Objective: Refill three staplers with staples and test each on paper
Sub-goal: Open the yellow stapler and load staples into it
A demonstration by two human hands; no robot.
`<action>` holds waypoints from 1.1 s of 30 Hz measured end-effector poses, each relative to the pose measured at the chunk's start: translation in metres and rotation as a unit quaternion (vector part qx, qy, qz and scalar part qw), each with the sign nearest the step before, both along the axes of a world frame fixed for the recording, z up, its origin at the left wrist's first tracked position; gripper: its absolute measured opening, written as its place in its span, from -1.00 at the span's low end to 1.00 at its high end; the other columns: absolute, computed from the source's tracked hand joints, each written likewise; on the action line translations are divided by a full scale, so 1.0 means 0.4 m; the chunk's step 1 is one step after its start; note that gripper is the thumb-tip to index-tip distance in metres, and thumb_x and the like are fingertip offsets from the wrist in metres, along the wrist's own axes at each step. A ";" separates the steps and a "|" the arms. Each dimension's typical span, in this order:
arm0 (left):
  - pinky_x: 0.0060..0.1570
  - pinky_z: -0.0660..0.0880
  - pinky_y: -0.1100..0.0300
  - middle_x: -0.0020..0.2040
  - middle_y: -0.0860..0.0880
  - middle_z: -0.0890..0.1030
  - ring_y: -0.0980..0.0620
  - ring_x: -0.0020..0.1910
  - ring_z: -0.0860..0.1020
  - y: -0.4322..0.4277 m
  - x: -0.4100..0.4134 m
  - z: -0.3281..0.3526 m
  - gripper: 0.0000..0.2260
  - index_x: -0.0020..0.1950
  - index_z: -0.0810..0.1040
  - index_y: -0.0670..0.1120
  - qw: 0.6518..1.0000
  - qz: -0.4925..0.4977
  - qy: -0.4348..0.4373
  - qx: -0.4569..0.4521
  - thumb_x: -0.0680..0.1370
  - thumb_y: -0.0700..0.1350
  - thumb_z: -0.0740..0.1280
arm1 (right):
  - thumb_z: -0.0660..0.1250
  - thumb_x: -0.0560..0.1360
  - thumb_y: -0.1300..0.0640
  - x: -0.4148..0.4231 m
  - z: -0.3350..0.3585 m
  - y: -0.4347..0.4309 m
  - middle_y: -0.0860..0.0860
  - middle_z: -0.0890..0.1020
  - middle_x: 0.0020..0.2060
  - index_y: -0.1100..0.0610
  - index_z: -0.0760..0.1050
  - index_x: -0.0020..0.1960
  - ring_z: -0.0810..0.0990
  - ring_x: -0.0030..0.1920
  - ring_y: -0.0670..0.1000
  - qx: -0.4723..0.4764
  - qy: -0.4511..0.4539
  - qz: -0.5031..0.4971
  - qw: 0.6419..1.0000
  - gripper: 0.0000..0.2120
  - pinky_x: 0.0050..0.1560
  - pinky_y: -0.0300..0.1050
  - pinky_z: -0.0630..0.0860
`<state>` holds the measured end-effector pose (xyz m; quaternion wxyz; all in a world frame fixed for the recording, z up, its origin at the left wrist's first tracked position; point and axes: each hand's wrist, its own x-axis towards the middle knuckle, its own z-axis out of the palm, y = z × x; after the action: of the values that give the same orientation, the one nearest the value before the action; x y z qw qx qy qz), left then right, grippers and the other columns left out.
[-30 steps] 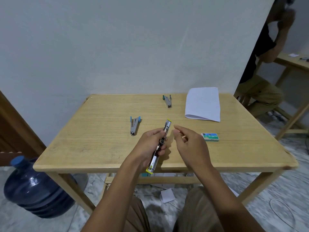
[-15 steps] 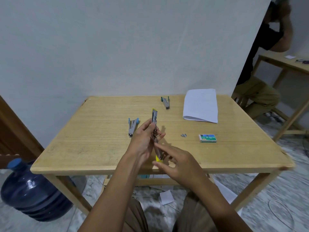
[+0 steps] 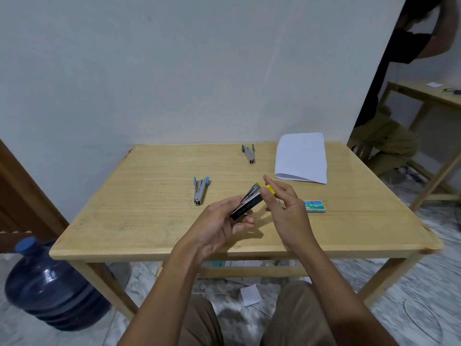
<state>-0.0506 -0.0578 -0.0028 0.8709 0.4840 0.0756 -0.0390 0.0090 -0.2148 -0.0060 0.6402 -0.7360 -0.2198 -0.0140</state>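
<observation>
Since 0.5 s ago yellow-tipped stapler (image 3: 247, 204) is leaning from upright toward upper right, at frame centre | left hand (image 3: 219, 226) is gripping its body, fingers curled round | right hand (image 3: 289, 216) is pinching its yellow end | blue stapler (image 3: 199, 191), green stapler (image 3: 249, 154), paper (image 3: 301, 158), staple box (image 3: 314, 206) are lying on table (image 3: 149, 208)
</observation>
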 end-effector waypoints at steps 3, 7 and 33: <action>-0.14 0.65 0.15 -0.15 -0.15 0.64 -0.01 -0.26 0.63 0.001 -0.003 0.001 -0.64 0.26 0.57 -0.28 0.999 -0.009 -0.016 0.031 0.53 -0.12 0.37 | 0.30 0.41 -0.34 0.004 0.000 -0.002 -0.26 0.49 0.26 -0.50 0.46 0.14 0.54 0.25 -0.02 0.002 0.026 0.009 1.000 -0.70 0.28 0.00 0.49; -0.06 0.65 0.12 -0.19 -0.15 0.64 0.00 -0.28 0.63 0.006 0.000 0.002 -0.69 0.16 0.66 -0.19 0.998 -0.028 -0.030 0.053 0.43 -0.15 0.46 | 0.40 0.25 -0.49 0.007 -0.001 -0.001 -0.09 0.59 0.28 -0.20 0.37 0.43 0.60 0.20 -0.15 0.065 0.144 0.069 0.985 -0.18 0.23 -0.03 0.54; -0.12 0.63 0.10 -0.04 -0.21 0.68 -0.10 -0.17 0.66 0.008 0.022 -0.001 -0.69 0.11 0.69 -0.17 0.989 -0.053 -0.050 0.128 0.47 0.00 0.45 | 0.60 0.24 -0.22 0.019 -0.001 -0.003 0.12 0.69 -0.12 0.16 0.62 0.10 0.68 -0.05 0.07 0.263 0.272 0.103 0.920 -0.40 0.04 0.03 0.60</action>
<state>-0.0418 -0.0545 -0.0033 0.8015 0.5957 0.0104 -0.0510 0.0166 -0.2159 -0.0066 0.8435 -0.4900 -0.1001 0.1958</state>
